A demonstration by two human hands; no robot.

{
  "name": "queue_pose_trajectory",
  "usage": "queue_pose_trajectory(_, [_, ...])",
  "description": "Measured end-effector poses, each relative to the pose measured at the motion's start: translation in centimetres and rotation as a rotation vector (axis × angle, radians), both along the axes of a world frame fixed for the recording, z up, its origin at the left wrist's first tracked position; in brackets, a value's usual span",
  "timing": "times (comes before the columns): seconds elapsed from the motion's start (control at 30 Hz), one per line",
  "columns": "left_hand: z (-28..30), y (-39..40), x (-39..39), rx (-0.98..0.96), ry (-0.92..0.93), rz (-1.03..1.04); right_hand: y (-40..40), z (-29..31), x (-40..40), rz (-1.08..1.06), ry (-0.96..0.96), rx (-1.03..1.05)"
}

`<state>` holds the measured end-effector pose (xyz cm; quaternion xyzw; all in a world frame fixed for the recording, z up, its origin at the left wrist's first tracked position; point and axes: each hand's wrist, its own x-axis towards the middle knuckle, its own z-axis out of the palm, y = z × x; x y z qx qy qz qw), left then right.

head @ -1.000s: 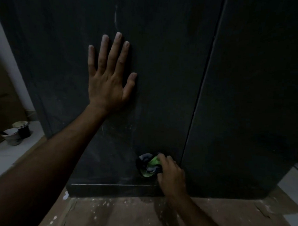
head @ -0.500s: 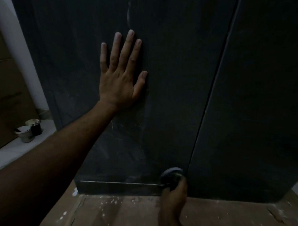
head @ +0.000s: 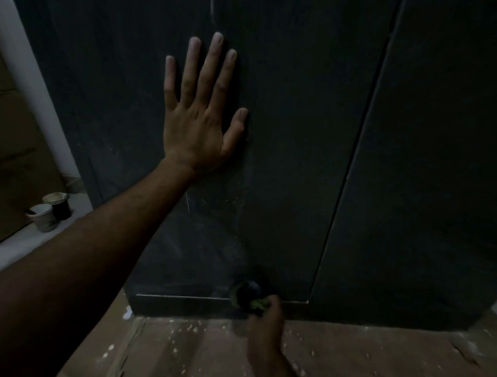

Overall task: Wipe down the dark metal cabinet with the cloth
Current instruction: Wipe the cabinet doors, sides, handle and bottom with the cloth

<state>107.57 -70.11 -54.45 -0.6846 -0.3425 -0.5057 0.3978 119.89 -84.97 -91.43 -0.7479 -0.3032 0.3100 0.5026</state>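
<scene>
Gripping a bunched cloth [head: 248, 297], dark with a green patch, the right hand [head: 265, 321] has its fingers curled round it and holds it against the bottom edge of the cabinet [head: 295, 139], at the seam where the left door meets the base strip, just left of the vertical gap between the two doors. Cloth touches the metal there; motion blur hides its exact shape. Right forearm comes up from the bottom edge of the view over the floor.

Left hand [head: 200, 123] flat on the left door, well above the cloth, fingers [head: 214, 67] straight and spread, thumb out to the right, palm pressed on the panel. Left arm runs down to the lower left corner.

Cabinet is dark, matt, two doors, with faint pale scratches and specks on the left door below the left hand. Right door fills the right side.

Floor [head: 206, 354] in front is brown, dotted with white flecks. Left of the cabinet: a white wall edge [head: 33, 73], cardboard boxes [head: 12, 161], and small cups [head: 51, 212] standing on a pale floor strip, well apart from both hands.
</scene>
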Motion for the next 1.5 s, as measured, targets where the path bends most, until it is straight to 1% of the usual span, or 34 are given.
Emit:
queue_pose_trajectory(0.03, [0.0,0.0,0.0,0.003,0.004,-0.002,0.6,-0.2,-1.7,0.041,0.028,0.007])
queue_pose_trajectory(0.1, [0.2,0.1,0.0,0.001,0.011,-0.009,0.8,0.1,-2.1,0.006,0.094,0.109])
queue_pose_trajectory(0.17, [0.3,0.0,0.0,-0.003,0.007,-0.012,-0.2,0.3,1.1,-0.168,0.077,0.178])
queue_pose_trajectory(0.23, [0.2,-0.1,0.0,-0.007,0.001,-0.018,-1.3,0.5,5.3,-0.374,0.037,0.129])
queue_pose_trajectory(0.3, [0.1,-0.1,0.1,-0.009,0.002,-0.028,-1.3,0.4,7.0,-0.469,0.034,0.026])
queue_pose_trajectory(0.37, [0.1,-0.2,0.1,-0.016,-0.003,-0.029,-0.2,0.8,4.5,-0.392,0.058,-0.005])
queue_pose_trajectory(0.5, [0.1,-0.4,0.0,-0.030,0.012,-0.035,1.9,1.7,-2.1,-0.041,0.083,0.033])
queue_pose_trajectory(0.53, [0.2,-0.3,-0.1,-0.034,0.016,-0.031,1.7,2.0,-2.1,-0.035,0.097,0.052])
queue_pose_trajectory(0.57, [0.2,-0.3,-0.2,-0.037,0.017,-0.027,1.1,2.4,-1.2,-0.092,0.111,0.086])
queue_pose_trajectory(0.67, [0.1,-0.2,-0.2,-0.034,0.018,-0.029,-1.4,3.5,3.7,-0.464,0.145,0.151])
queue_pose_trajectory(0.7, [0.0,-0.1,-0.1,-0.030,0.017,-0.032,-1.9,4.0,4.9,-0.556,0.152,0.157])
queue_pose_trajectory(0.73, [0.0,0.0,0.0,-0.026,0.016,-0.034,-2.1,4.1,5.5,-0.611,0.145,0.166])
queue_pose_trajectory(0.77, [0.0,0.2,0.1,-0.024,0.013,-0.031,-1.8,4.1,5.0,-0.619,0.157,0.161])
queue_pose_trajectory(0.8, [0.0,0.2,0.1,-0.021,0.005,-0.026,-1.1,3.7,3.7,-0.558,0.163,0.137])
queue_pose_trajectory(0.9, [-0.1,0.2,-0.2,-0.016,0.012,-0.022,1.5,2.4,-3.1,-0.136,0.139,0.010])
queue_pose_trajectory(0.93, [0.0,0.1,-0.2,-0.017,0.019,-0.023,2.3,2.3,-4.9,-0.041,0.133,0.014])
queue_pose_trajectory(0.97, [0.0,0.0,-0.1,-0.021,0.024,-0.022,3.0,2.5,-5.9,-0.007,0.129,0.042])
queue_pose_trajectory(1.03, [0.2,0.0,-0.1,-0.031,0.025,-0.012,3.0,3.5,-5.2,-0.093,0.154,0.117])
queue_pose_trajectory(1.13, [0.3,0.0,-0.1,-0.037,0.029,-0.013,0.9,4.9,-0.6,-0.403,0.188,0.212])
queue_pose_trajectory(1.2, [0.2,0.1,-0.1,-0.030,0.031,-0.013,0.3,5.5,0.6,-0.523,0.168,0.273])
queue_pose_trajectory(1.27, [0.1,0.2,0.0,-0.030,0.023,-0.010,0.9,7.2,-1.6,-0.464,0.118,0.319])
queue_pose_trajectory(1.33, [0.1,0.2,-0.1,-0.033,0.023,-0.008,2.1,7.9,-5.3,-0.238,0.046,0.281])
queue_pose_trajectory(1.4, [0.1,0.2,-0.2,-0.032,0.034,-0.011,2.9,7.9,-7.7,0.011,-0.026,0.157])
queue_pose_trajectory(1.43, [0.2,0.2,-0.3,-0.034,0.038,-0.012,3.0,7.9,-7.8,0.057,-0.021,0.129])
queue_pose_trajectory(1.47, [0.2,0.2,-0.3,-0.037,0.040,-0.015,2.9,8.2,-7.1,0.036,0.014,0.139])
queue_pose_trajectory(1.5, [0.1,0.1,-0.3,-0.039,0.042,-0.018,2.6,8.6,-5.8,-0.041,0.048,0.171])
